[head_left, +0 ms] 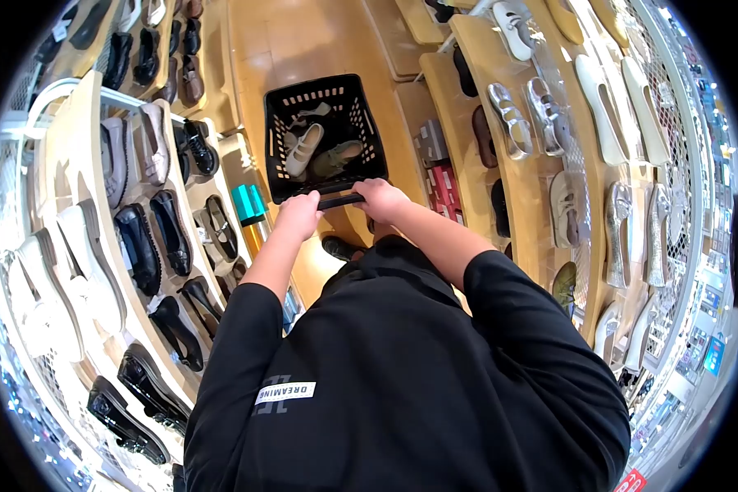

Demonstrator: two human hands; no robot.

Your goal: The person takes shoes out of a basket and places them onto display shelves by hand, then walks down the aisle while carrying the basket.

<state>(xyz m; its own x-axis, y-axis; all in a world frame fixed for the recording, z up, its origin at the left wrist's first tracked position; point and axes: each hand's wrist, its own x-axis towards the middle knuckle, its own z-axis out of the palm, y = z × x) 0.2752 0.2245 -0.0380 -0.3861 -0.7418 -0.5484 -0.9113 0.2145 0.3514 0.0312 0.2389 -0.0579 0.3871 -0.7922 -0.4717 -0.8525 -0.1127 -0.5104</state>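
My left hand and my right hand are both closed around the black handle of a black plastic shopping basket. The basket is in front of me, in the aisle, with slotted walls. Inside it lie several loose shoes. One is a cream strapped shoe, beside an olive-green shoe. Another light-coloured shoe lies towards the far side. Darker contents at the bottom are hard to make out.
Shelves of shoes line both sides of the aisle, with black shoes at left and silver shoes at right. Shoe boxes are stacked low at right. A teal object stands at left. Wooden floor runs ahead.
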